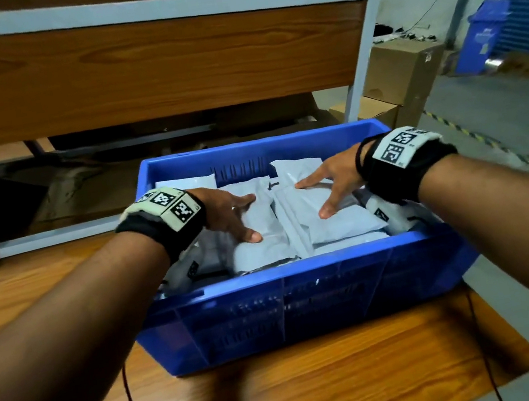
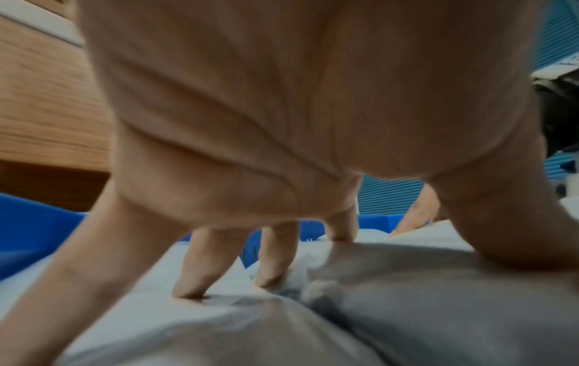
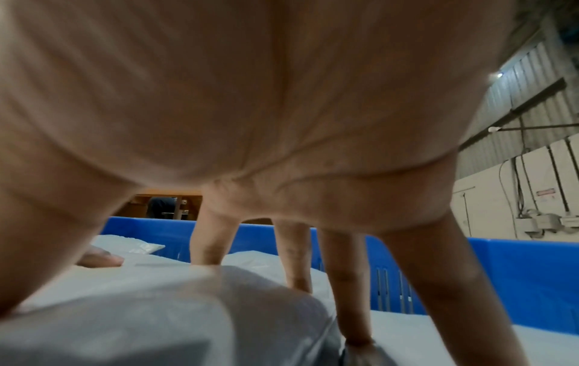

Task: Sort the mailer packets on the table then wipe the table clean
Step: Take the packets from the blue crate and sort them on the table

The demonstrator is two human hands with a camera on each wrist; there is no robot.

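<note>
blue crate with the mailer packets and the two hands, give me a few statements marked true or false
1. The blue crate sits on a wooden table. True.
2. The crate is empty. False: grey mailer packets fill it.
3. Both hands are inside the crate. True: the left hand and right hand rest on the packets.
4. The left hand lifts a packet clear above the rim. False: its spread fingers press down on the pile.
5. The right hand holds a wiping cloth. False: it lies spread on a packet, with no cloth in sight.
</note>
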